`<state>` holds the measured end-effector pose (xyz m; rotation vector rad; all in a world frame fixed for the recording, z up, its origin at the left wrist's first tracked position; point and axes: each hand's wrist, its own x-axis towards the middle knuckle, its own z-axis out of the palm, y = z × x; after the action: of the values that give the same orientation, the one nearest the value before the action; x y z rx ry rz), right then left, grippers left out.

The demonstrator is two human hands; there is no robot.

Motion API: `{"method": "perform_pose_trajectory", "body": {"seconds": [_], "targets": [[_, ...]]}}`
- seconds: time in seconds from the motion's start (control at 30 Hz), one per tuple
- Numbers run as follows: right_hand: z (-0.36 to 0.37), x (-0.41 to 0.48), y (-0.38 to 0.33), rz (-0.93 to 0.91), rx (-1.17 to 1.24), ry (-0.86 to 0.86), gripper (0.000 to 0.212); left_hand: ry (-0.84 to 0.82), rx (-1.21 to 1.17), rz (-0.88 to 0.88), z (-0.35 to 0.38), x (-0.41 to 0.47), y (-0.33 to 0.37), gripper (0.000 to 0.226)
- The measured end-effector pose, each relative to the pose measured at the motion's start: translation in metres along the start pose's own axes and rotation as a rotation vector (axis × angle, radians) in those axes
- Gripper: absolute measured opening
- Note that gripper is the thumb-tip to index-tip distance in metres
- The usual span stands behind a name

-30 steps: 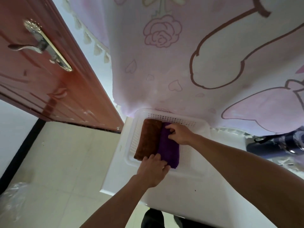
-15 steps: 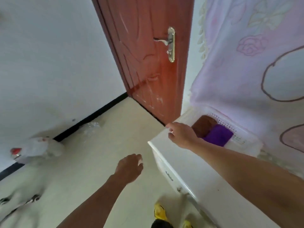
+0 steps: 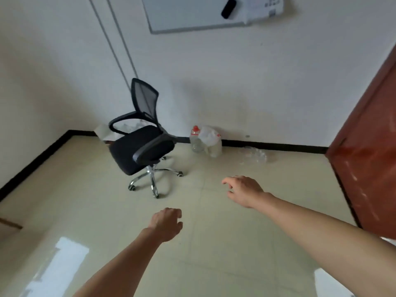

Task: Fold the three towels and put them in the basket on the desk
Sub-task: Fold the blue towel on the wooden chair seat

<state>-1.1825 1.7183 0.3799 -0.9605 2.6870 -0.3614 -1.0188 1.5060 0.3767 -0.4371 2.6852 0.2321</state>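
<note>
Centrally, we see both bare forearms reaching out over a pale tiled floor (image 3: 214, 249). Left hand (image 3: 166, 225): fingers loosely curled under, holding nothing. Right hand (image 3: 244, 189): farther forward, fingers slack and slightly spread, likewise holding nothing. The two hands are well apart and touch no object.

The towels and the basket lie outside this view, so we cannot tell where they are.

Containers: a clear plastic jug (image 3: 195, 140) with a red cap stands against the black skirting at the foot of the far wall. We cannot make out any liquid in it. A white plastic bag (image 3: 211, 139) leans against the jug's right side; what it holds is hidden. Just to the right of these, crumpled clear plastic (image 3: 255, 156) lies flat on the floor. Behind the chair we note a pale box (image 3: 102, 132) in the corner, with what looks like more clear plastic above its rim; the blur does not let us say more.

Surroundings: a black mesh-backed office chair (image 3: 142, 146) on a chrome wheeled base stands left of the jug. A whiteboard (image 3: 192, 13) hangs high on the wall, with a black eraser (image 3: 228, 4) stuck to it. A red-brown door (image 3: 368, 146) fills the right edge.
</note>
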Motion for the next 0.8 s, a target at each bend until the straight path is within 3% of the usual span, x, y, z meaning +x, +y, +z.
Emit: {"method": "perform_pose_trajectory", "body": {"seconds": [0.13,0.3,0.53,0.8], "targets": [[0.027,0.079,-0.158,-0.22,-0.028,-0.087,0.043,0.061,-0.103,-0.229,-0.017,-0.04,-0.144,0.036],[0.061,0.141,-0.318,-0.502,-0.1,-0.166,0.043,0.132,-0.218,-0.484,-0.017,-0.096,-0.276,0.035],[0.124,0.22,-0.484,-0.754,-0.187,-0.296,0.045,0.13,-0.355,-0.739,0.012,-0.128,-0.41,0.035],[0.18,0.357,-0.678,-0.948,-0.243,-0.392,0.044,0.159,-0.45,-0.966,-0.017,-0.109,-0.582,0.035]]}}
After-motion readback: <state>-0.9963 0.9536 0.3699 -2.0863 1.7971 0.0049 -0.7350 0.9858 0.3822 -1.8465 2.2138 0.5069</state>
